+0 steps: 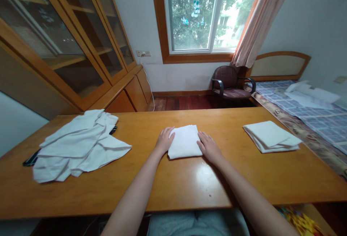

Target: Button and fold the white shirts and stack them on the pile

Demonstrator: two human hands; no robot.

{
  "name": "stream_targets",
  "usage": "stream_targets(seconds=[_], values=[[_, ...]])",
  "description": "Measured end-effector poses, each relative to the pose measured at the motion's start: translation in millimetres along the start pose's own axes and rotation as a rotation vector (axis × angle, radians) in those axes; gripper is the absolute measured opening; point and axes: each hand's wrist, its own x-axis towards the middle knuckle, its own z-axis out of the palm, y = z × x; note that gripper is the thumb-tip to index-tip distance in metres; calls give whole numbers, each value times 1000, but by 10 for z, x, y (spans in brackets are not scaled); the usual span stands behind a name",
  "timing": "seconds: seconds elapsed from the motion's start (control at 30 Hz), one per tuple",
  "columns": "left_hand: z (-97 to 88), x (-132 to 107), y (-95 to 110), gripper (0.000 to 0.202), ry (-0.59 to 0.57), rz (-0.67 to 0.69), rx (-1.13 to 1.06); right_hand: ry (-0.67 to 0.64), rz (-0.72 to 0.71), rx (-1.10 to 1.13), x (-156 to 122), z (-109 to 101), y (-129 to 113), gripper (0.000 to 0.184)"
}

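Note:
A folded white cloth lies flat on the wooden table in front of me, packed into a small, roughly square bundle. My left hand rests at its left edge, thumb on the fabric and fingers stretched forward. At the opposite edge lies my right hand, its fingers spread apart and touching the cloth's side. Neither hand is closed around the fabric. Another folded white cloth sits to the right, its layers slightly uneven. On the left is a loose, crumpled heap of white cloth.
Dark striped fabric peeks out beneath the crumpled heap. Beyond the table stand a glass-door cabinet and a maroon armchair. A bed with a checked cover runs along the right side. The table's front edge is close to my lap.

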Motion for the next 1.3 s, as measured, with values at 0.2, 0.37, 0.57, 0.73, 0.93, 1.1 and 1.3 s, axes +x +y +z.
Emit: stream_targets(seconds=[0.2, 0.37, 0.57, 0.73, 0.93, 1.1, 1.3], values=[[-91, -166, -31, 26, 111, -101, 27, 205, 60, 152, -199, -143, 102, 38], [-123, -305, 2, 21, 129, -181, 43, 268, 137, 145, -316, -161, 32, 37], [-145, -448, 58, 20, 59, -239, 14, 187, 224, 244, -355, -106, -136, 46], [-174, -518, 135, 23, -23, -159, 2, 165, 306, 480, -280, -51, -259, 67], [-200, -576, 226, 32, -105, 8, 1, 96, 539, 833, -104, -57, -295, 76], [-242, -617, 266, 35, -158, 115, -71, -71, 558, 1101, -62, -144, -389, 37], [-304, -608, 317, 37, -154, 112, -159, 128, 554, 1025, -23, -181, -399, 41]])
